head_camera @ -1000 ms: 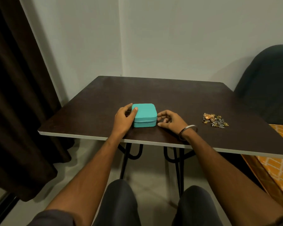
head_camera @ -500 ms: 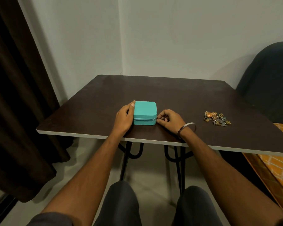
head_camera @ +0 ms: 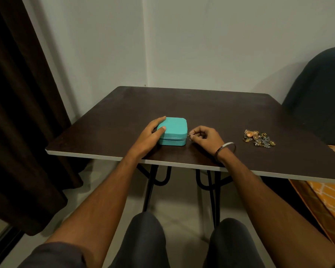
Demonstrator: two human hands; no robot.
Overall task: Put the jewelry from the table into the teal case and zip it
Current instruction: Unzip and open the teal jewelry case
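Note:
A small square teal case point(head_camera: 174, 130) lies closed on the dark table point(head_camera: 201, 107), near its front edge. My left hand point(head_camera: 150, 135) rests against the case's left side, thumb on the lid, fingers spread along the far left corner. My right hand point(head_camera: 206, 137) sits just right of the case, its thumb and forefinger pinched on the thin metal zipper pull point(head_camera: 190, 134) at the case's right front corner. A little heap of gold and grey jewelry point(head_camera: 258, 138) lies on the table farther right, apart from both hands.
A dark curtain point(head_camera: 21, 113) hangs at the left. A dark chair back point(head_camera: 317, 97) stands at the right beyond the table, with an orange patterned cloth point(head_camera: 331, 198) below it. My knees are under the table's front edge point(head_camera: 104, 156).
My right hand closed its thumb and forefinger on the zipper pull and drew it slightly away from the case. My left hand's fingers slid further along the case's left side.

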